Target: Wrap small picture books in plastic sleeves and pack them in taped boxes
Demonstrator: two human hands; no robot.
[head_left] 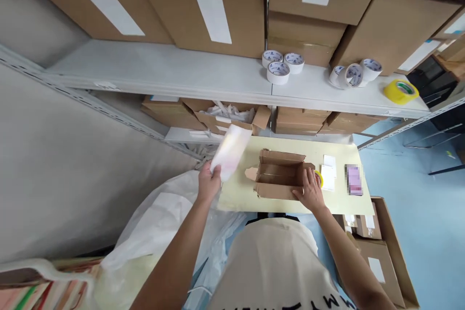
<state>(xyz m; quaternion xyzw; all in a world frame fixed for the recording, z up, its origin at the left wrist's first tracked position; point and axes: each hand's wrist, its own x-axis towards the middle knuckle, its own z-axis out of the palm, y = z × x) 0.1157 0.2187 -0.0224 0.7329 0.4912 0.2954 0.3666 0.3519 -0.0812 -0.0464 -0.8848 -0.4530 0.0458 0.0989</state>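
My left hand is closed on the lower end of a pale plastic-wrapped packet, which is lifted and blurred over the left side of a small cream table. An open brown cardboard box stands in the middle of the table with its flaps up. My right hand grips the box's near right corner, fingers curled over the edge. A yellow tape roll peeks out just behind that hand.
White slips and a pink item lie on the table's right. White tape rolls and a yellow roll sit on the shelf under big cartons. A white sack stands at left; packed cartons at right.
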